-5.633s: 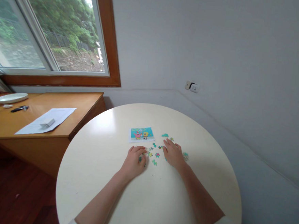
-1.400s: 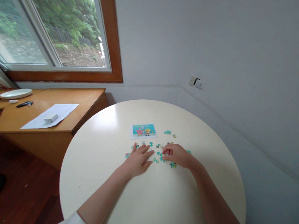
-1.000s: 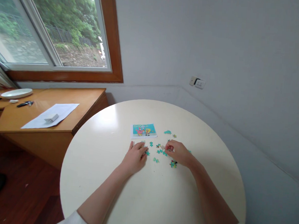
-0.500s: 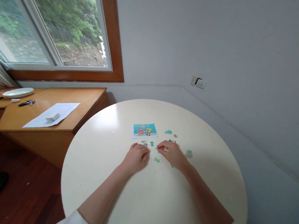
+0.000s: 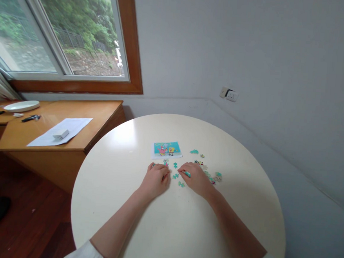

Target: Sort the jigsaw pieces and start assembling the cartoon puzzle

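Observation:
My right hand is closed in a pinch, with a teal jigsaw piece showing between thumb and fingers. Just left of its fingertips, a teal jigsaw piece lies flat, with another piece nearer me and one piece farther off. My left hand rests on the table with curled fingers; what is under or in them is hidden. Pieces with pink on them lie at its fingertips. Behind both hands is a picture card with cartoon figures on teal.
Several loose jigsaw pieces lie right of my right hand, and a teal cluster sits farther back. The round white table stands near the wall. On the wooden desk at left are a paper sheet, a small white box and a white plate.
My right hand has shifted slightly left, uncovering pieces on its right. A teal piece now shows by itself left of its fingertips. My left hand has hardly moved.

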Demonstrator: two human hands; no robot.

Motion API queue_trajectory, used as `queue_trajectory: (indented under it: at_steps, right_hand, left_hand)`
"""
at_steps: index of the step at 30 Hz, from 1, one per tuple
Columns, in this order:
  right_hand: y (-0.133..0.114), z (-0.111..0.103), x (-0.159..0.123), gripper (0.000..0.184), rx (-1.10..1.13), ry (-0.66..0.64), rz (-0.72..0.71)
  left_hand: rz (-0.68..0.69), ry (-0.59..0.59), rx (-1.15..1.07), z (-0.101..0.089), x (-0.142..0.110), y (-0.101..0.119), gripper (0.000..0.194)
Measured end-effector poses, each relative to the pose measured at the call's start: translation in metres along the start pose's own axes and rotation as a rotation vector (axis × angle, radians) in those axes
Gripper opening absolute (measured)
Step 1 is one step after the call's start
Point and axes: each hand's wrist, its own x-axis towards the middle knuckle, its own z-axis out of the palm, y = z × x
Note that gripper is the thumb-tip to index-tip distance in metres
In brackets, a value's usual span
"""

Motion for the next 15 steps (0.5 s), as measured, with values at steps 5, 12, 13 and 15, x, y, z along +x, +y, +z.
queue_trajectory:
  at_steps: [5, 12, 13, 15]
  right_hand:
    - [0.025, -0.017, 0.001, 0.015, -0.132, 0.066, 0.226]
    - [0.044, -0.024, -0.004, 0.014, -0.156, 0.010, 0.319]
    - [0.043, -0.024, -0.004, 0.014, -0.159, 0.002, 0.309]
    - [0.042, -0.023, -0.004, 0.013, -0.156, -0.007, 0.284]
  left_hand:
    - [0.111, -0.047, -0.034, 0.001, -0.002, 0.001, 0.029]
    - [0.135, -0.077, -0.023, 0.005, -0.003, -0.001, 0.026]
    - [0.128, -0.077, -0.020, 0.005, -0.003, -0.001, 0.026]
    - [0.113, -0.077, -0.017, 0.004, -0.003, 0.000, 0.026]
